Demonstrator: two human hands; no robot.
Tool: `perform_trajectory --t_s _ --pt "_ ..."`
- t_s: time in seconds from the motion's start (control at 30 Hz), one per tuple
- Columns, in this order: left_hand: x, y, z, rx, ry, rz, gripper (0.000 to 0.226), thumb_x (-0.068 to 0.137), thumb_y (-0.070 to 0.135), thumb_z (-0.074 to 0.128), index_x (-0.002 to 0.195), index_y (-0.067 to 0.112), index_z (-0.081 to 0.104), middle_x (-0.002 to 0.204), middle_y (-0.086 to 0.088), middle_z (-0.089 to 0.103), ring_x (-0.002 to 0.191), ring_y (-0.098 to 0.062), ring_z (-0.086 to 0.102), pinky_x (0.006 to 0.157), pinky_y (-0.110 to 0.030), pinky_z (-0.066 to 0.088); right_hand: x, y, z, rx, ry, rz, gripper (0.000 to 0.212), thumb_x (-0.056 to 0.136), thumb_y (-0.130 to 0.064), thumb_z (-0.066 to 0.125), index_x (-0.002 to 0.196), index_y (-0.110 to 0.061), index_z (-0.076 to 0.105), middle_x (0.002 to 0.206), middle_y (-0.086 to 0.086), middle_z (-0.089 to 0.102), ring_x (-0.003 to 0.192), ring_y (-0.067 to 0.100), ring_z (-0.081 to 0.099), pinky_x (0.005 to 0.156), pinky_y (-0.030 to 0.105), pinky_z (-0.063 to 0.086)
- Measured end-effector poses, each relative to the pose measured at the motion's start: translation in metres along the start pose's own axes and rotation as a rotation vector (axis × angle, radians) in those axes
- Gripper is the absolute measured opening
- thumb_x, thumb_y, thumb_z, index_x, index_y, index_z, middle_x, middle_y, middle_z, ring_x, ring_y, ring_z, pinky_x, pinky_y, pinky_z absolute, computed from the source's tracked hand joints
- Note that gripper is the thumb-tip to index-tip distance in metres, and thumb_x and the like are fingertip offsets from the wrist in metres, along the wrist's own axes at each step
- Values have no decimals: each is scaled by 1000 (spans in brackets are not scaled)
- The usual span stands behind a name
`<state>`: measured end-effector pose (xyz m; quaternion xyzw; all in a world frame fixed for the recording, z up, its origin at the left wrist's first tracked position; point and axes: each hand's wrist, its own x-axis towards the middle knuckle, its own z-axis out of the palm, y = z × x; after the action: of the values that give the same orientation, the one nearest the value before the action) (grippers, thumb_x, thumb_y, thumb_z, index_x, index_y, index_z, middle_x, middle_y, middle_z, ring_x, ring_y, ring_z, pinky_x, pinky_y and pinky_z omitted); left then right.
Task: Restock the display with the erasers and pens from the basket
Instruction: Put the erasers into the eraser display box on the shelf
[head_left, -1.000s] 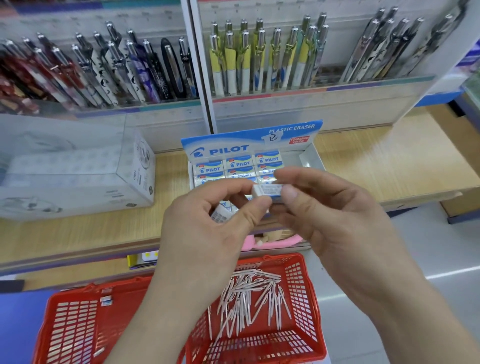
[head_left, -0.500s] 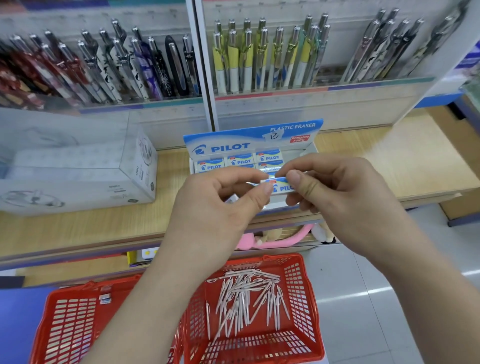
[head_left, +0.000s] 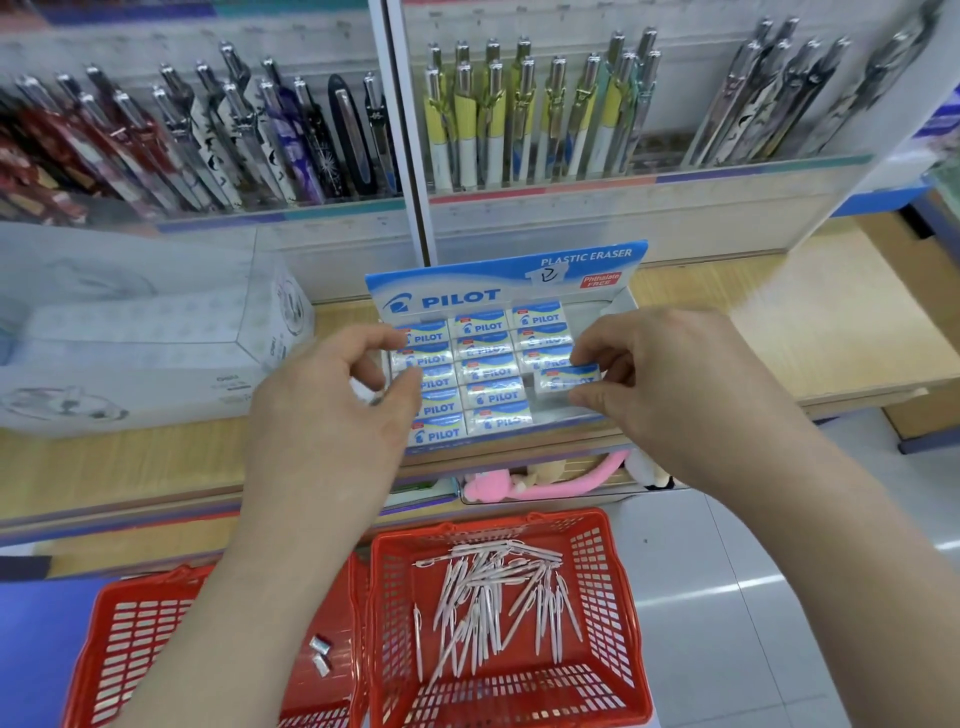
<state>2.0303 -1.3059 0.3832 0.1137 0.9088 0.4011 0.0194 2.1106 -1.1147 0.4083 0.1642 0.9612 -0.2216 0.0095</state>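
Right hand (head_left: 670, 395) pinches one eraser (head_left: 569, 378) between thumb and fingertips, at the right column of the PILOT display box (head_left: 506, 275). Left hand (head_left: 332, 410) is curled over the left column; can't tell if it grips anything. The box sits on a wooden shelf (head_left: 789, 332) under pen racks (head_left: 535, 119). Red basket (head_left: 618, 597) with white pens (head_left: 488, 608) is below, over grey floor tile (head_left: 753, 561).
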Motion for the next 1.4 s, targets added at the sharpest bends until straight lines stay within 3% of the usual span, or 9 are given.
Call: perform_trajectory --t_s 0.13,0.5,0.63,0.73,0.83,0.93,1.1,1.23,1.4 --pt "-1 -3 0 27 7 -74 28 79 26 71 100 36 55 72 14 60 72 -3 53 61 -22 32 8 -4 3 -30 -32 21 18 78 -26 74 95 -26 67 94 -3 63 88 16 60 76 28 46" --pt "2 -9 -2 -45 -16 -90 27 78 32 73 103 32 64 70 14 63 76 2 57 66 -24 40 16 -6 -2 22 -124 57 13 75 -23 76 72 -25 63 67 -13 59 72 7 59 61 16 41" --pt "-5 -2 -9 -126 -11 -35 14 82 35 59 96 36 59 82 23 62 76 4 56 64 -6 37 7 -6 -6 86 0 49 8 83 -28 67 77 -26 63 80 -11 66 77 5 62 67 27 49" --pt "-12 16 -16 -506 -142 -104 44 62 12 52 93 41 59 83 11 56 68 -4 50 67 -22 41 -6 -13 -8 357 124 59 11 84 -22 65 73 -22 64 70 -7 67 66 3 61 61 19 47" --pt "-21 35 -17 -867 -361 -109 65 48 -8 42 94 36 58 89 0 46 75 -15 45 68 -38 38 -25 -33 -8 988 -51 165 9 81 -21 68 77 -13 67 74 5 72 65 13 66 62 24 53" --pt "-27 43 -9 -942 -473 -71 71 49 -13 37 102 31 50 91 1 42 70 -8 49 59 -29 43 -36 -43 3 1238 -270 226 19 72 -28 68 82 -13 64 77 12 73 68 19 68 66 30 55" --pt "-32 42 0 -909 -554 -34 79 54 -15 39 110 39 51 93 8 45 76 -22 47 61 -53 43 -37 -45 14 1357 -227 271 19 70 -12 79 81 -13 64 84 29 69 72 31 63 76 49 50" --pt "-26 36 -10 -829 -573 29 55 71 -8 57 108 31 66 100 6 63 86 -10 63 71 -30 56 -40 -34 11 1541 -229 335 10 70 -15 68 79 -12 67 72 15 68 58 19 63 56 24 52" --pt "-28 34 -12 -724 -353 -136 20 62 21 72 81 19 75 76 -1 74 67 -10 69 65 -19 54 -44 -28 11 1603 -196 444 22 77 -26 57 82 -8 69 65 16 65 50 17 58 46 20 48"
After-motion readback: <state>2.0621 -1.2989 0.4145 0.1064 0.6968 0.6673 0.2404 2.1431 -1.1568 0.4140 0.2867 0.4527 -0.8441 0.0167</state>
